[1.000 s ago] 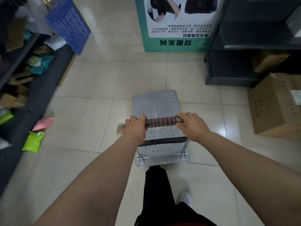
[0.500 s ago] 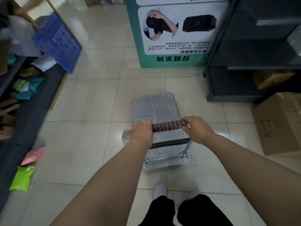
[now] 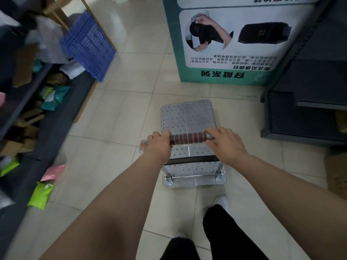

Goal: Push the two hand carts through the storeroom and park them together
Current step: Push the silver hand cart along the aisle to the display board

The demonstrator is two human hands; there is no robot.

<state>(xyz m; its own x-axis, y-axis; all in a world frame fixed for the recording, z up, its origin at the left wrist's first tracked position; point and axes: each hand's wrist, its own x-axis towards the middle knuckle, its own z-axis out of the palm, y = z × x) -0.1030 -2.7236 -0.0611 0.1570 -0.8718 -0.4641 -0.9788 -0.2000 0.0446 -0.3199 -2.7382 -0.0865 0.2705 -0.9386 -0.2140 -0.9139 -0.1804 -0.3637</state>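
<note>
Both hands — left (image 3: 158, 145), right (image 3: 226, 145) — grip the cart handle (image 3: 188, 138).

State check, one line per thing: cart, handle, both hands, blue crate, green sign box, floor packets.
hand cart: deck bare, on floor tiles
handle: upright, gripped at both ends
left hand: shut on handle
right hand: resting on handle, fingers draped over it
blue crate: tilted, leaning on left shelf
green sign box: standing, print upside down
green packet: lying on floor
pink packet: lying on floor
</note>
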